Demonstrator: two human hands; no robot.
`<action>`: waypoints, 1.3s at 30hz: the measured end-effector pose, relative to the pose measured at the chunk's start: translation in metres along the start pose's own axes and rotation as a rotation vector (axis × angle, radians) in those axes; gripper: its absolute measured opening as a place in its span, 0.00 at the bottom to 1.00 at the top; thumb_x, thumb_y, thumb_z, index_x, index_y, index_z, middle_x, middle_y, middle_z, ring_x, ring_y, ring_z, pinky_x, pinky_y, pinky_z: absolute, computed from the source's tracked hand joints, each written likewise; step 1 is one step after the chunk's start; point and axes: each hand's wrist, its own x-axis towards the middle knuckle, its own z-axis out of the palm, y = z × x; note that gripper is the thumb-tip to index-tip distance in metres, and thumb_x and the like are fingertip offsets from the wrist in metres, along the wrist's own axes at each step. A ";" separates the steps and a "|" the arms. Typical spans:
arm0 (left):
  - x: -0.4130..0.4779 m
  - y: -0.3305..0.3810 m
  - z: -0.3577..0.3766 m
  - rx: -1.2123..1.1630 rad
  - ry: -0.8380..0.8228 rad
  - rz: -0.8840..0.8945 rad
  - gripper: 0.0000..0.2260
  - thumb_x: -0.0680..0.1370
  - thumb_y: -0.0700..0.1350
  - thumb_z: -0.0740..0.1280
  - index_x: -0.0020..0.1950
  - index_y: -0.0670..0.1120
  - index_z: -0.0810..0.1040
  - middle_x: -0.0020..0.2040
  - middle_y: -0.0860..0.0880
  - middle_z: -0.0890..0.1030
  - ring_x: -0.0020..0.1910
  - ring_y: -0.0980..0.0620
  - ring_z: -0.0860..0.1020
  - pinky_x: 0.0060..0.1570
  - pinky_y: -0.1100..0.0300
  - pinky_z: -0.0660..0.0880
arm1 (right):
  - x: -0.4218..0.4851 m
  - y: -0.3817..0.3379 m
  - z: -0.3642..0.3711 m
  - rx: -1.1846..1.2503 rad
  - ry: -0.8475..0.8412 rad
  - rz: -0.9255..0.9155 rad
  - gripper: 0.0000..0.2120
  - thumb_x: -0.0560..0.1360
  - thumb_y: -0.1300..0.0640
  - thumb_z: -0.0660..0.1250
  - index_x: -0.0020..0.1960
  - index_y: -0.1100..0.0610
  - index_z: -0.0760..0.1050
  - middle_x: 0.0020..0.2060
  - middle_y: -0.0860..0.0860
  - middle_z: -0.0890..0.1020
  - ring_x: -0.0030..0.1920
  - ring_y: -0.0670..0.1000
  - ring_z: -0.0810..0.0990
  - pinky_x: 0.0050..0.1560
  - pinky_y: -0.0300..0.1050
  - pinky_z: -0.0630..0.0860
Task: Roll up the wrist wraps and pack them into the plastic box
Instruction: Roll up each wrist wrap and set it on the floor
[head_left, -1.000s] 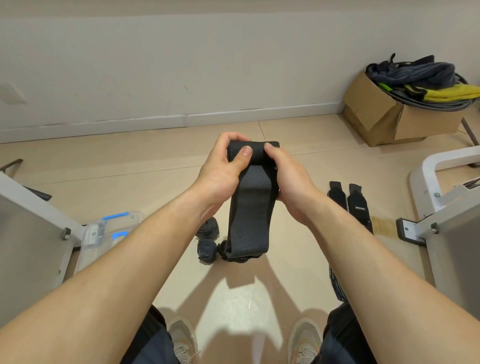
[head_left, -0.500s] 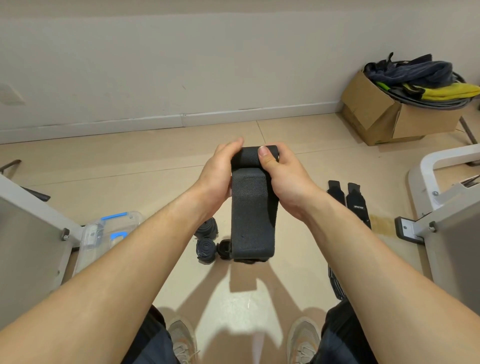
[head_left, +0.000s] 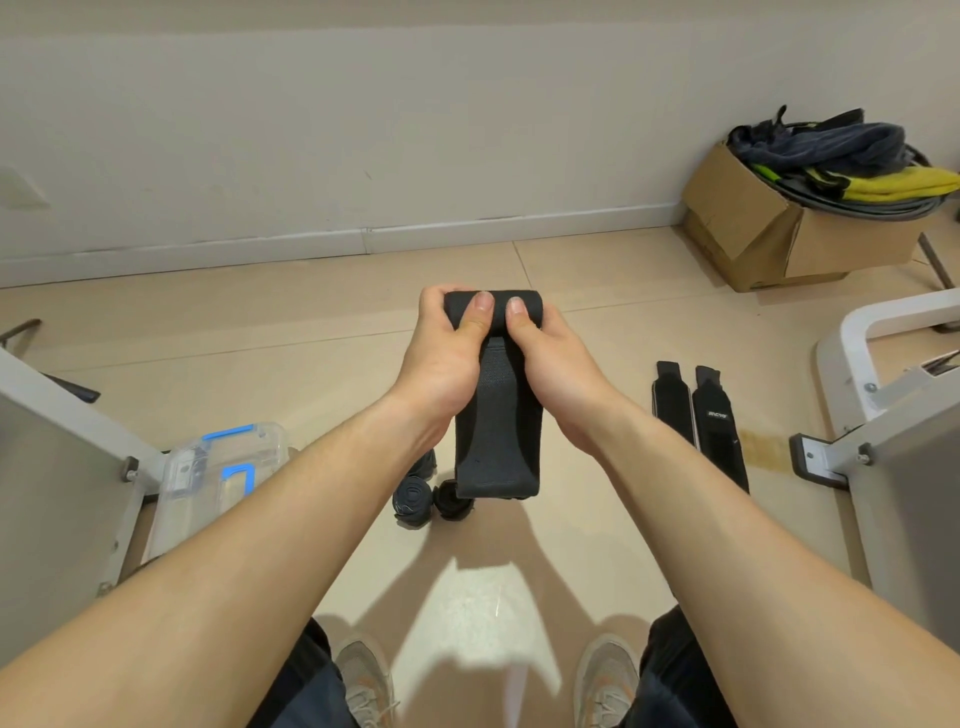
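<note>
A black wrist wrap (head_left: 497, 436) hangs in front of me, its top end wound into a small roll. My left hand (head_left: 441, 358) and my right hand (head_left: 553, 364) both grip that roll, thumbs pressed on top side by side. On the floor below lie rolled black wraps (head_left: 413, 501), one partly hidden behind my left forearm. Two flat black wraps (head_left: 698, 415) lie side by side to the right. A clear plastic box (head_left: 218, 467) with blue latches sits on the floor at the left.
White metal frames stand at the left (head_left: 57, 467) and right (head_left: 893, 415). A cardboard box (head_left: 779, 234) stuffed with dark and yellow fabric sits by the wall at the back right. My shoes (head_left: 363, 680) are at the bottom.
The roll at the top has grown and the hanging tail has shortened, its lower end rising. Both thumbs have shifted on top of the roll and come closer together.
</note>
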 end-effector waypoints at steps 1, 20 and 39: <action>-0.001 -0.002 -0.001 0.037 -0.006 0.026 0.07 0.84 0.48 0.64 0.61 0.50 0.70 0.49 0.51 0.80 0.47 0.53 0.80 0.51 0.55 0.78 | 0.001 0.000 0.001 0.004 0.012 0.016 0.19 0.84 0.42 0.57 0.65 0.55 0.72 0.56 0.51 0.83 0.55 0.48 0.82 0.58 0.47 0.79; 0.003 0.003 -0.003 0.019 -0.077 -0.152 0.25 0.75 0.71 0.62 0.59 0.53 0.75 0.52 0.50 0.84 0.54 0.49 0.83 0.59 0.48 0.78 | -0.002 -0.007 -0.007 0.218 -0.042 -0.092 0.07 0.85 0.60 0.61 0.62 0.56 0.73 0.45 0.56 0.82 0.41 0.53 0.81 0.41 0.46 0.80; -0.001 0.002 -0.005 0.033 -0.197 0.069 0.08 0.85 0.42 0.62 0.57 0.56 0.71 0.49 0.48 0.79 0.46 0.51 0.78 0.49 0.52 0.77 | 0.001 -0.010 -0.007 0.046 -0.011 -0.005 0.21 0.84 0.39 0.55 0.50 0.52 0.79 0.45 0.51 0.86 0.47 0.52 0.85 0.53 0.51 0.81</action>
